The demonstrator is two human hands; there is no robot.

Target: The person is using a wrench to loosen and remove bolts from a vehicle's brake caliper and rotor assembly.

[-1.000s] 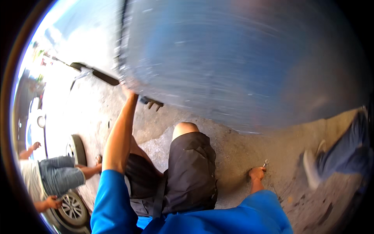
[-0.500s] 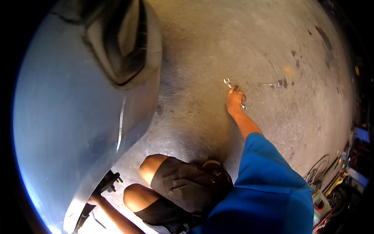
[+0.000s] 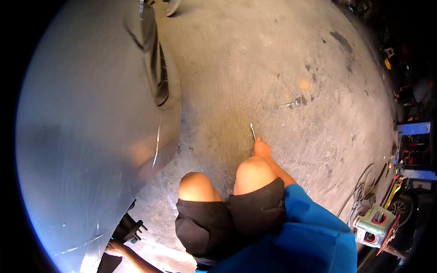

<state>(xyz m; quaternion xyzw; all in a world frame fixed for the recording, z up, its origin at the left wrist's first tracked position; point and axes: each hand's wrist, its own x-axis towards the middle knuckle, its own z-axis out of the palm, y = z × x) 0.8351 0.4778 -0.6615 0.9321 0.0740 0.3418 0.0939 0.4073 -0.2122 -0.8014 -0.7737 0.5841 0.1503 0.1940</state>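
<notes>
Right of the car panel (image 3: 98,136), the right hand (image 3: 261,148) has its fingers curled around 1 wrench (image 3: 252,130). The left hand (image 3: 116,248) is at the panel's lower edge; its fingers' hold cannot be told.

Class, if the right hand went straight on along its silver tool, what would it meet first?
The way looks free as far as shown: ahead of the right hand and its silver tool lies concrete floor, though height is hard to judge.

The wrench (image 3: 252,131) is silver; the panel (image 3: 91,127) blue-grey; the shirt (image 3: 318,236) blue; the floor (image 3: 218,68) tan with dark blotches.
</notes>
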